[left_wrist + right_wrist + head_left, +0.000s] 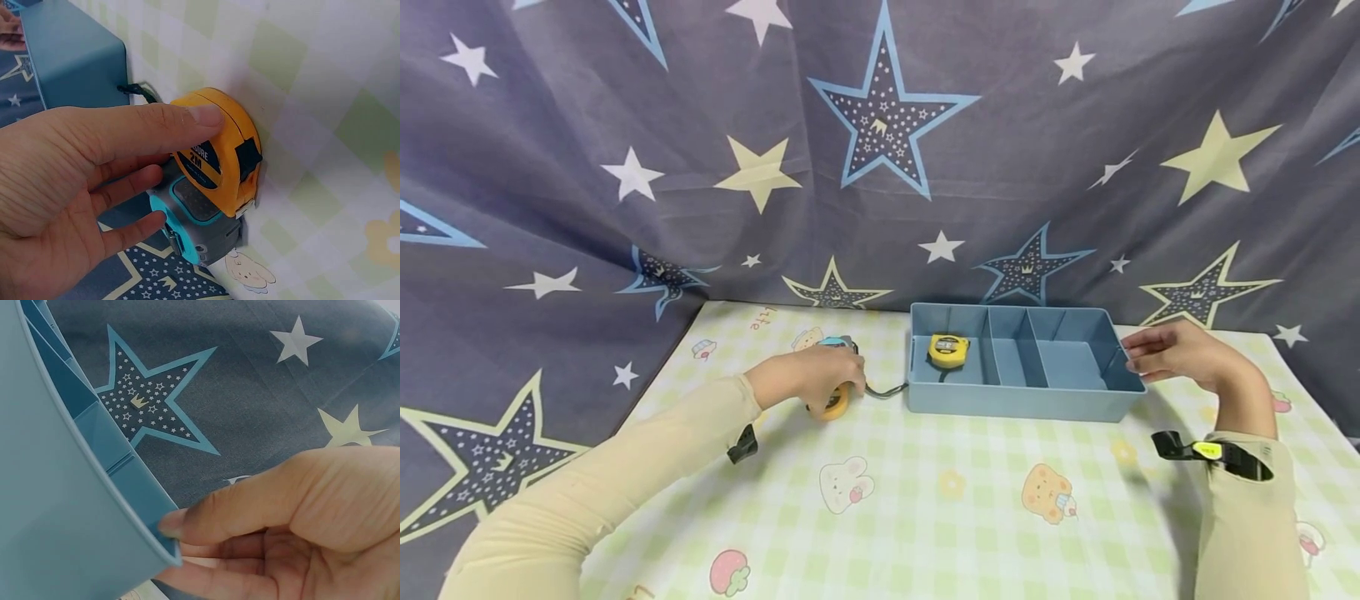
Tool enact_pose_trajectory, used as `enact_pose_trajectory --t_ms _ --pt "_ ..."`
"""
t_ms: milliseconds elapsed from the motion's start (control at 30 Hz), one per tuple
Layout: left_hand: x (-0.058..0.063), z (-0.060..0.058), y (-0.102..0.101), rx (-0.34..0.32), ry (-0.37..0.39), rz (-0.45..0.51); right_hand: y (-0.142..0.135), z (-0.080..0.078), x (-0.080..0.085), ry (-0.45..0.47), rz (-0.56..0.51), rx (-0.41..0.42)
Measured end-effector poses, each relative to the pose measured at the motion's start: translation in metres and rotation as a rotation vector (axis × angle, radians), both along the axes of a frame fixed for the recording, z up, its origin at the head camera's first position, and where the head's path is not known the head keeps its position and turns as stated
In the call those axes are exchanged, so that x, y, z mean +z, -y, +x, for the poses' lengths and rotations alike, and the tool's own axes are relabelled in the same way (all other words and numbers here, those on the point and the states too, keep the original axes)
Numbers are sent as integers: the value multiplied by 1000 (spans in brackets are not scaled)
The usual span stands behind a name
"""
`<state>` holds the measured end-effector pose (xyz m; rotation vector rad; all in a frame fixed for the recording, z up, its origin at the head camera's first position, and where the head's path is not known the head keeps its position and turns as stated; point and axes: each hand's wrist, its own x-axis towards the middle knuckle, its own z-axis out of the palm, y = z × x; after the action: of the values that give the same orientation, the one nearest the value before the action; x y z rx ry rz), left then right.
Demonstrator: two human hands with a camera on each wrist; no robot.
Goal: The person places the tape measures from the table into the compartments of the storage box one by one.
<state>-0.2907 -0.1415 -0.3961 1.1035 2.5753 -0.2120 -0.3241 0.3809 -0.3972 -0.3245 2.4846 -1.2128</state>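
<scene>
My left hand point(823, 375) is at the left of the blue divided box, its thumb laid over an orange tape measure point(215, 150) marked 2M and its fingers behind it. Right beside that one, a grey and turquoise tape measure point(194, 215) lies under the curled fingers. On the other side, my right hand point(1183, 358) pinches the right end wall of the blue box point(1022, 402), thumb point(175, 524) over the rim and fingers outside. A yellow tape measure point(948, 351) lies in the box's left compartment.
A dark wrist strap point(886, 392) trails on the table from the left hand's tape measures to the box. Two dividers split the box into three compartments. Behind the checked tablecloth point(925, 500) hangs a dark curtain point(880, 242) with stars.
</scene>
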Motion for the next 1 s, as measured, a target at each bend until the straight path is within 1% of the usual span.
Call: enact_pose_trajectory --t_ms 133,267,333,467,667,833,1000 --pt "-1 1 0 -16 -19 -9 2 1 2 -6 6 -1" --pt "-3 3 1 -12 -25 -35 2 1 3 -11 13 -3" --pt "-4 3 1 -4 -21 -32 2 1 3 -12 16 -4" --pt "-6 3 0 6 -17 14 1 1 4 -12 17 -7" --pt "-9 -1 -4 -14 -18 88 0 3 4 5 16 -17" --pt "-13 -2 -8 10 2 88 1 3 1 11 8 -17" --pt "-10 -1 -12 43 21 59 1 3 0 1 10 -17"
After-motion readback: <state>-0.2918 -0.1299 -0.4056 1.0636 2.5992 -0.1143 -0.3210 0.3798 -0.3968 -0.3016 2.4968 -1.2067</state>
